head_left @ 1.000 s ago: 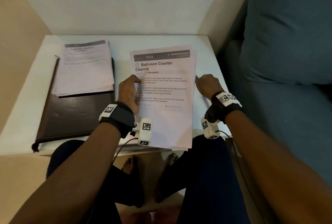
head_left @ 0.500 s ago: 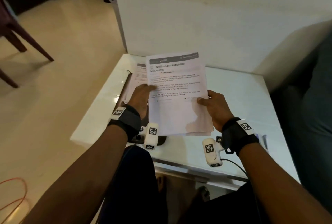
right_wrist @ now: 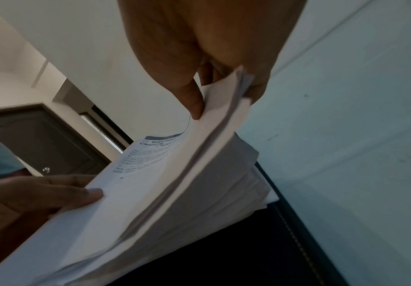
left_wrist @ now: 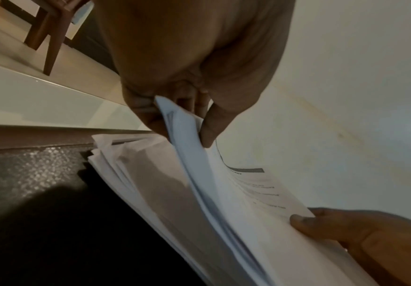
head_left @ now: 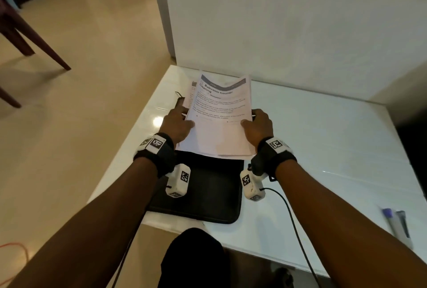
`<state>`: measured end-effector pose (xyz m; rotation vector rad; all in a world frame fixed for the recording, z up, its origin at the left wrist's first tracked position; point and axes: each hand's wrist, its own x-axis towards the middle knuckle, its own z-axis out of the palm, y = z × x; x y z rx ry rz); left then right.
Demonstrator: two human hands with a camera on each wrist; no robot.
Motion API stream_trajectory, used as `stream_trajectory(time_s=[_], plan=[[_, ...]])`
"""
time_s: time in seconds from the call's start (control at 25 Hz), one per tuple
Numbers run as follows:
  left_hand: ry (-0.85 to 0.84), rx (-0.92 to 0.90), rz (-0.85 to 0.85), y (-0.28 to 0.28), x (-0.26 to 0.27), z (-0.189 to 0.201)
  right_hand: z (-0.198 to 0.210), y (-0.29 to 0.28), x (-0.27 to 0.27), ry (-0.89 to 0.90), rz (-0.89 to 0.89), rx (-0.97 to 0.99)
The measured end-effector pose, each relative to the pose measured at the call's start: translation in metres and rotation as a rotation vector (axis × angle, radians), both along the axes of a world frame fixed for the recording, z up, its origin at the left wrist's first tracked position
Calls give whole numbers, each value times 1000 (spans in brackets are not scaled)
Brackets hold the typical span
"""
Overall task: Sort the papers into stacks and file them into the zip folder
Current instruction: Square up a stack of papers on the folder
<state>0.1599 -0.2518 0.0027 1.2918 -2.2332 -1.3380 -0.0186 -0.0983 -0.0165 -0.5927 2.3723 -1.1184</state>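
Fingers and thumbs of both hands are clamped on one sheaf of papers (head_left: 219,121): the left hand (head_left: 176,123) pinches its left edge with the thumb (left_wrist: 209,131) on top and the other fingers curled beneath, and the right hand (head_left: 257,126) pinches the right edge the same way, thumb (right_wrist: 194,102) on the printed face. The top sheet carries a dark header bar and the heading "Bathroom Counter Cleaning". The sheaf is tilted, its far end raised and bowed, its near end low over a second stack of papers (left_wrist: 126,166) that lies flat on the black zip folder (head_left: 208,193). Whether the held sheaf touches that lower stack is hard to tell, since the wrist views are blurred where the sheets meet. The zip folder rests closed along the left edge of the white table (head_left: 323,149), its near end almost at the table's front edge, and a thin dark zip pull (head_left: 179,94) shows at its far left corner. A pen with a purple cap (head_left: 392,223) lies near the front right corner of the table, well apart from the folder. Beyond the table's left edge stand a wooden chair (head_left: 30,40) and a grey bin (head_left: 161,5) on the pale floor.
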Motion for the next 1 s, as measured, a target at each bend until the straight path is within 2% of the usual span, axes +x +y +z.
stream_trajectory(time_s=[0.2, 0.36, 0.52, 0.72, 1.0], plan=[[-180, -167, 17, -23, -4, -35, -26, -13, -5, 49, 7, 49], [-277, -190, 85, -21, -3, -48, -42, -7, -8, 124, 44, 238], [-324, -202, 121, -18, 0, -47, -50, 3, -12, -29, -1, 231], [-184, -272, -43, -15, 2, -46, -52, 1, -13, -109, 54, 146], [69, -121, 24, 3, -1, -47, -67, 4, -29, -325, -12, 43]])
